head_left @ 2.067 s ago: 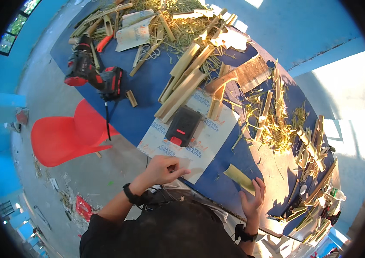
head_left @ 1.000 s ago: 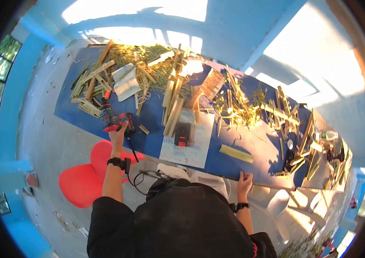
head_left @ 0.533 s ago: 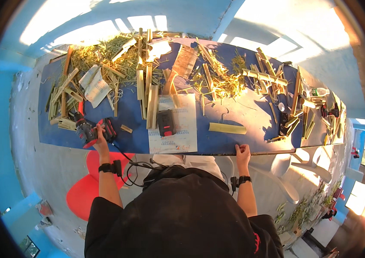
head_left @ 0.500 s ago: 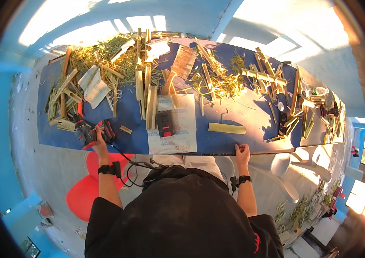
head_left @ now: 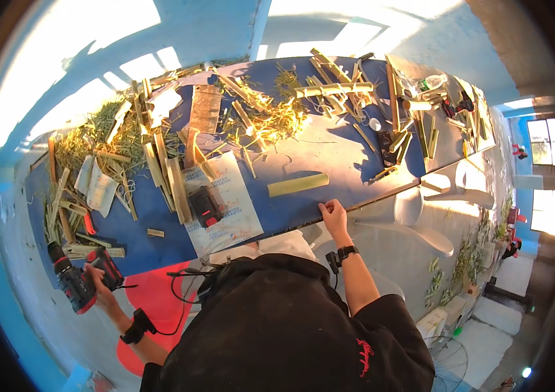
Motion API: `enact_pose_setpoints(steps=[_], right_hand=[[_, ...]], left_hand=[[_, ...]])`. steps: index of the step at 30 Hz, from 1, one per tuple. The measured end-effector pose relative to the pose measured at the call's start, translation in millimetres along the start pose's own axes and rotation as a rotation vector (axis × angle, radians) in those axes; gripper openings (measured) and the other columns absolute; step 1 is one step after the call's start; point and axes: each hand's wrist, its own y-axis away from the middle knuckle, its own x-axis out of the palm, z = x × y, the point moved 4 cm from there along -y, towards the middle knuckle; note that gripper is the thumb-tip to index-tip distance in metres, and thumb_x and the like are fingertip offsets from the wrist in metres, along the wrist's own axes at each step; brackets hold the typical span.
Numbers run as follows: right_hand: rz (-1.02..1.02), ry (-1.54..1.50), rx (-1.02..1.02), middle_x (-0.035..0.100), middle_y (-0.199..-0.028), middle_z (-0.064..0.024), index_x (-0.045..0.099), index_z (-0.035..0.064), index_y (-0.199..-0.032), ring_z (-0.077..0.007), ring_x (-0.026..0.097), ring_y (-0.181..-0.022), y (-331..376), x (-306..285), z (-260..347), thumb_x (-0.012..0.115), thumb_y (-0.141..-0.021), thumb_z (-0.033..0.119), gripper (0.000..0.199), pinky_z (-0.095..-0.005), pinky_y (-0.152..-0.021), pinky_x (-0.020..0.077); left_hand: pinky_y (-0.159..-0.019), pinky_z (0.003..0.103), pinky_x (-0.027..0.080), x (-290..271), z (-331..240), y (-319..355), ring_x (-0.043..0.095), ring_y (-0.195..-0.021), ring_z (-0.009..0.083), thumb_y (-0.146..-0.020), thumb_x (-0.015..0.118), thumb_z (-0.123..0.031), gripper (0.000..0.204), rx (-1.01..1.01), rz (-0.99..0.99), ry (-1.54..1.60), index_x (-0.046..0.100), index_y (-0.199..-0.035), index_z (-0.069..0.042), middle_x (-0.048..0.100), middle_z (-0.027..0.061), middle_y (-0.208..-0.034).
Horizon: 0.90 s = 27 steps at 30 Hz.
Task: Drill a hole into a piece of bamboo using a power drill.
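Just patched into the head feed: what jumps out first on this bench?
The long blue table is strewn with split bamboo strips and a heap of straw-like shavings near its middle. The left hand grips a red and black cordless drill off the table's left end, above a red chair. The right hand rests on the near table edge, just below a single flat bamboo piece.

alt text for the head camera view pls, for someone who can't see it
Seen from above, a person's left hand grips a red and black cordless drill off the end of a blue table strewn with split bamboo. Their right hand rests on the table's near edge, near a flat bamboo strip.
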Motion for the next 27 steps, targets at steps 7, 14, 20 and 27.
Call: enact_pose_setpoints(steps=[7, 14, 20, 27], right_hand=[[0.168, -0.16, -0.071, 0.065, -0.072, -0.0067, 0.068, 0.0014, -0.095, -0.0174, 0.062, -0.066, 14, -21, 96, 0.083, -0.091, 0.025, 0.028, -0.0326, -0.066, 0.052], [0.496, -0.271, -0.55, 0.07, -0.102, -0.0109, 0.064, 0.0016, -0.124, -0.0185, 0.069, -0.091, 40, -74, 238, 0.089, -0.088, 0.02, 0.047, -0.0317, -0.085, 0.0562], [0.529, -0.623, -0.768, 0.063, -0.142, -0.013, 0.042, 0.0022, -0.155, -0.0249, 0.059, -0.135, 15, -89, 272, 0.093, -0.082, 0.017, 0.091, -0.0418, -0.116, 0.0442], [0.364, -1.049, -0.436, 0.062, -0.131, -0.0085, 0.038, 0.0005, -0.156, -0.0176, 0.06, -0.122, -39, -110, 239, 0.082, -0.096, 0.018, 0.076, -0.0364, -0.105, 0.0507]], left_hand=[[-0.104, 0.047, 0.054, 60, -175, -21, 0.075, -0.106, 0.0299, -0.09, 0.078, -0.016, 0.018, 0.549, 0.208, -0.074, 0.074, -0.1, -0.001, 0.075, 0.0127, -0.096], [-0.114, 0.061, 0.046, 252, -332, 45, 0.071, -0.08, 0.0319, -0.078, 0.067, -0.009, 0.013, 1.243, 0.567, -0.414, 0.066, -0.09, -0.004, 0.065, 0.0131, -0.078], [-0.095, 0.045, 0.046, 367, -335, 127, 0.072, -0.09, 0.0337, -0.081, 0.073, -0.043, 0.039, 0.981, 0.82, -0.194, 0.065, -0.103, -0.011, 0.067, 0.0125, -0.085], [-0.115, 0.056, 0.032, 472, -326, 234, 0.066, -0.101, 0.0382, -0.083, 0.075, -0.027, 0.039, 0.756, 0.944, -0.131, 0.062, -0.114, -0.008, 0.067, 0.0141, -0.104]])
